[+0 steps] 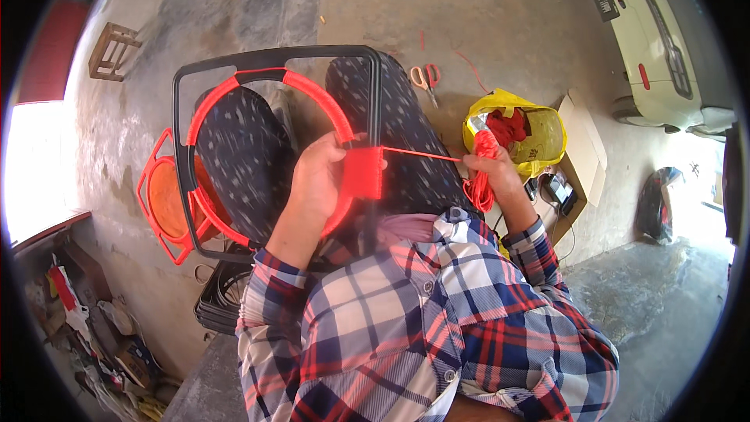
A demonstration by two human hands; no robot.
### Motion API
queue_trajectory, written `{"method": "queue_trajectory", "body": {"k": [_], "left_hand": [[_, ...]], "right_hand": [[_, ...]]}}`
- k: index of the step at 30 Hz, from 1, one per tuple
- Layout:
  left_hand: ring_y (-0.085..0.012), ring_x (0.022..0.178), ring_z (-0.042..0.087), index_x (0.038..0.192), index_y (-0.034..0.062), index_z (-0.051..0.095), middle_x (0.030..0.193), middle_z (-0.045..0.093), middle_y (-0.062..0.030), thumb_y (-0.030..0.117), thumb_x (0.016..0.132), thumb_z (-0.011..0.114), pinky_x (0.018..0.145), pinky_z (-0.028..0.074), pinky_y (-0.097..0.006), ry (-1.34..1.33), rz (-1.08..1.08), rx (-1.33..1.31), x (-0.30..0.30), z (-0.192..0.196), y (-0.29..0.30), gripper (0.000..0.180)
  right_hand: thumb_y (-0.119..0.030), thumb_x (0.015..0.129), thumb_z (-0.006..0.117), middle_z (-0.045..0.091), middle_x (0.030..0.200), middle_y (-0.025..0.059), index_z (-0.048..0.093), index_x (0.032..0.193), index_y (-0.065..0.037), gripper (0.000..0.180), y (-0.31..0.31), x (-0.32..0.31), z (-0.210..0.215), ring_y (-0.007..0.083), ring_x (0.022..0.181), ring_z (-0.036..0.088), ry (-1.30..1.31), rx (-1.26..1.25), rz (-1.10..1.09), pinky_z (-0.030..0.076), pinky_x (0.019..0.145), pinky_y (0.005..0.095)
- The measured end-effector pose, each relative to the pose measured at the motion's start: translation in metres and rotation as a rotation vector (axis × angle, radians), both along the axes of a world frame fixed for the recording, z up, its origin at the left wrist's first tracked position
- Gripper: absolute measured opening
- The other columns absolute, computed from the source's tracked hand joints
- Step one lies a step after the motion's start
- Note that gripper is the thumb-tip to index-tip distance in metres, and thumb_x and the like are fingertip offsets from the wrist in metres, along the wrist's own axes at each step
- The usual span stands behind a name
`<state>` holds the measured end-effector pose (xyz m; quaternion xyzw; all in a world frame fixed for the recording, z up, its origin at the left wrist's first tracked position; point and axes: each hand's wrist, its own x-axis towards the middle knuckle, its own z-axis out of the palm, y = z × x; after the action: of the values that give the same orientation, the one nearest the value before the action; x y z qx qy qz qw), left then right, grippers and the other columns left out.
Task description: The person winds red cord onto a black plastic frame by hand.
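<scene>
A square black frame [373, 94] with a round inner ring [321, 100] rests over my lap. Red cord wraps much of the ring, with black left bare at its top. Where ring and frame meet on the right, a dense red wrapped band [362, 174] joins them. My left hand [314, 180] grips the ring beside this band, its fingers partly hidden behind. From the band, a red strand [422, 154] stretches taut to my right hand [498, 169]. That hand is closed around a loose bundle of red cord [485, 143], whose loops hang below the fingers.
Scissors [431, 94] lie on the floor beyond my knee. At right, a yellow bag [556, 126] with red material stands by a cardboard box [591, 141]. An orange stool [166, 197] and stacked black frames [215, 314] are at left. A vehicle [652, 39] is parked far right.
</scene>
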<state>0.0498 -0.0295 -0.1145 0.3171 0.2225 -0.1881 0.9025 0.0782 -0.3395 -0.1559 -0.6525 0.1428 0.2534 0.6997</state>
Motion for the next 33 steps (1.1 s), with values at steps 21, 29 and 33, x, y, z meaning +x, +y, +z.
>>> {"method": "queue_trajectory", "body": {"k": [21, 29, 33], "left_hand": [[-0.0205, 0.1, 0.06, 0.118, -0.0003, 0.052, 0.109, 0.06, -0.0111, -0.005, 0.077, 0.044, 0.092, 0.048, -0.034, -0.09, 0.289, 0.302, -0.004, 0.005, -0.012, 0.041], [-0.0251, 0.084, 0.066, 0.115, -0.0012, 0.056, 0.099, 0.065, -0.0135, -0.001, 0.078, 0.048, 0.068, 0.055, -0.037, 0.064, 0.133, 0.062, -0.003, -0.022, -0.005, 0.038], [-0.0298, 0.095, 0.066, 0.114, -0.0061, 0.056, 0.105, 0.066, -0.0187, 0.011, 0.082, 0.048, 0.087, 0.054, -0.045, 0.09, 0.033, -0.126, -0.004, -0.024, 0.002, 0.037]], "right_hand": [[-0.02, 0.065, 0.079, 0.063, 0.097, 0.0037, 0.064, 0.095, -0.014, 0.034, 0.119, 0.078, 0.06, 0.0262, 0.089, 0.062, -1.425, -0.58, 0.068, 0.05, 0.072, 0.0354], [-0.017, 0.065, 0.079, 0.061, 0.094, 0.009, 0.067, 0.094, -0.009, 0.033, 0.114, 0.044, 0.034, 0.03, 0.09, 0.059, -1.167, -0.661, 0.664, 0.05, 0.075, 0.0376], [-0.013, 0.07, 0.075, 0.057, 0.09, 0.0063, 0.065, 0.099, -0.006, 0.032, 0.099, 0.044, 0.031, 0.022, 0.087, 0.057, -1.025, -0.36, 0.441, 0.047, 0.073, 0.031]]}}
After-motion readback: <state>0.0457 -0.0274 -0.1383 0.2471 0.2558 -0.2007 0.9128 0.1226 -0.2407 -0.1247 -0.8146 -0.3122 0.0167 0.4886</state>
